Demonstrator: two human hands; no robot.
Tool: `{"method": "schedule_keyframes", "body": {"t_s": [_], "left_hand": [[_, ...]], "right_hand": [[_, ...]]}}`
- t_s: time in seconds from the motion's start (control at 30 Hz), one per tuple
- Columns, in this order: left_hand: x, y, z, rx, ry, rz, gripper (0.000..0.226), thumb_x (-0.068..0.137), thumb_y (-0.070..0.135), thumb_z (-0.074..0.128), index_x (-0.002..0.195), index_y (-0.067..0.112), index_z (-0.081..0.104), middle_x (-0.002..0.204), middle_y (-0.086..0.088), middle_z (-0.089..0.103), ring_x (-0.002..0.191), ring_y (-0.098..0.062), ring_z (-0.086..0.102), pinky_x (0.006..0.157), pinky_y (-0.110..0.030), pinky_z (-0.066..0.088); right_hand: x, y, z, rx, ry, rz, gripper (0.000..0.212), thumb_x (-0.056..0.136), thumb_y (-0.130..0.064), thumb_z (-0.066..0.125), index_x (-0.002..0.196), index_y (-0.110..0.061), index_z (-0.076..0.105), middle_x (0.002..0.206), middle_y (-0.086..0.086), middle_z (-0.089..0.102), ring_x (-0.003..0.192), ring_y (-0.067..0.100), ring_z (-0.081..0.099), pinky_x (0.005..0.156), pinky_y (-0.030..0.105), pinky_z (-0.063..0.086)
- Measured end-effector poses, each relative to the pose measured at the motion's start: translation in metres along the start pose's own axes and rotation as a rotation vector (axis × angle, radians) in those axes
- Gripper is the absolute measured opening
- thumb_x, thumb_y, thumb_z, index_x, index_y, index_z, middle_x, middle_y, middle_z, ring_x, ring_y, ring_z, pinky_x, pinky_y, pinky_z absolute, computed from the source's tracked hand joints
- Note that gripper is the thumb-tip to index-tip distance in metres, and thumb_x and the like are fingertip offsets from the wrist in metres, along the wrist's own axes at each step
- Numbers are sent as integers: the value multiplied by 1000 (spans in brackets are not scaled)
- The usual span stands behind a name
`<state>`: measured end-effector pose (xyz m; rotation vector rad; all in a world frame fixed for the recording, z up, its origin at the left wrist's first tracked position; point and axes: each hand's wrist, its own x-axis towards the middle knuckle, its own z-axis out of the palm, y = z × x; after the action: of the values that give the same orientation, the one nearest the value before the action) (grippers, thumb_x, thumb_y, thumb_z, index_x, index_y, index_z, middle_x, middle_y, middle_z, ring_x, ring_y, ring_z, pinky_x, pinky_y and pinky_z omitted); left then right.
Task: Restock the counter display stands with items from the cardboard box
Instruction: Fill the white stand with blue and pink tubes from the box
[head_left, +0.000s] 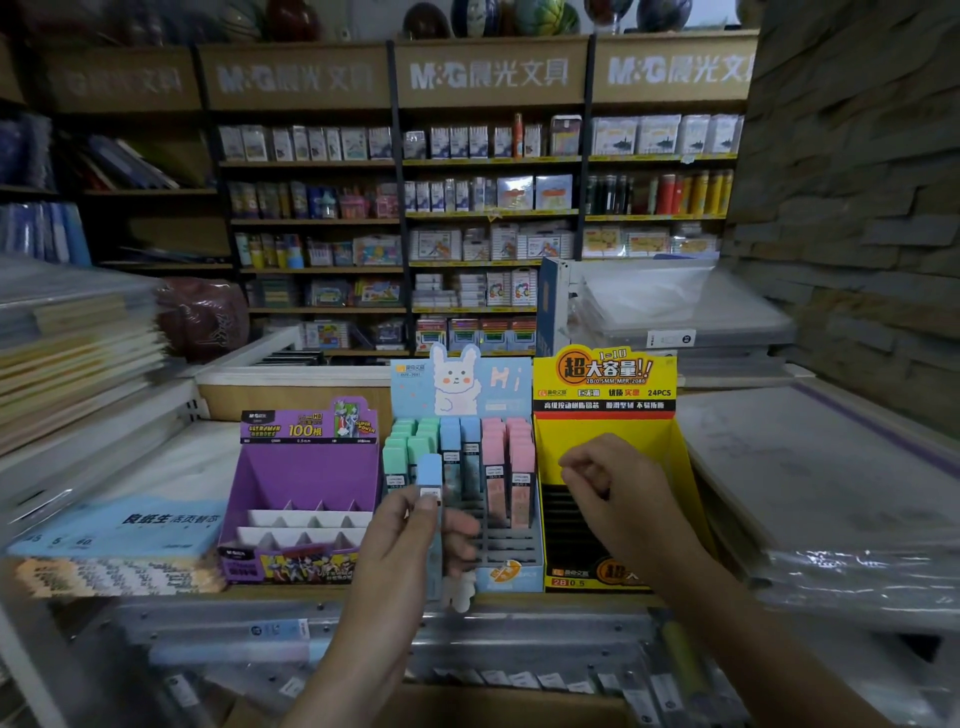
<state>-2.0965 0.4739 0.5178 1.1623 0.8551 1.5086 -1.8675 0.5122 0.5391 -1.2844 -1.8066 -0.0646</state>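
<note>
My left hand pinches a blue case upright between thumb and fingers, just in front of the rabbit stand. My right hand hovers over the yellow stand, fingers curled; whether they hold anything, I cannot tell. A purple stand sits left of both.

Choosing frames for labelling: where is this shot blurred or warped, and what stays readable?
Head view: dim light; the wide lens bows the brown wooden shelf headers; the stacked paper pads far left are smeared; the left hand pinching the pale blue plastic case and print on the yellow cardboard display stand stay clear.
</note>
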Motion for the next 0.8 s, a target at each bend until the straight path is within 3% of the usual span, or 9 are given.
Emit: {"method": "schedule_keyframes", "body": {"t_s": [0.13,0.27,0.43,0.53,0.7,0.8], "left_hand": [[5,4,2,86,-8,65,22,104,24,50,95,14,68,93,-15,75,78,-20,71,68,-30,57],[13,4,4,153,20,98,18,100,25,56,92,27,72,95,-7,73,97,-26,68,89,-45,52],[21,8,7,205,-39,141,14,98,25,61,102,27,74,94,2,73,91,-16,67,83,-36,52],[28,10,9,240,-33,146,14,94,25,67,106,26,75,101,-9,73,98,-23,68,89,-38,55],[38,11,16,296,-29,200,15,93,16,69,98,27,77,98,-15,71,86,-16,64,79,-35,54],[43,8,20,303,-36,193,15,93,13,69,99,25,77,97,-16,71,89,-25,66,81,-42,55]], "right_hand": [[-9,19,-2,-78,-129,146,6,92,-16,67,89,-21,68,89,-11,60,86,6,57,75,24,52],[-13,25,-2,-80,-216,247,10,89,-20,72,81,-25,67,87,-14,56,85,5,55,68,13,42],[-12,24,-2,-54,-226,306,20,87,-23,75,76,-32,61,94,-10,58,86,4,54,68,14,42],[-14,25,-2,-46,-226,315,21,87,-24,75,75,-32,60,95,-11,57,88,5,53,70,16,42],[-14,25,-2,-18,-203,323,14,85,-22,76,74,-24,68,89,-15,56,82,4,54,68,17,46],[-14,24,-2,-12,-188,326,15,84,-22,77,73,-23,68,87,-14,57,81,4,55,67,17,46]]}}
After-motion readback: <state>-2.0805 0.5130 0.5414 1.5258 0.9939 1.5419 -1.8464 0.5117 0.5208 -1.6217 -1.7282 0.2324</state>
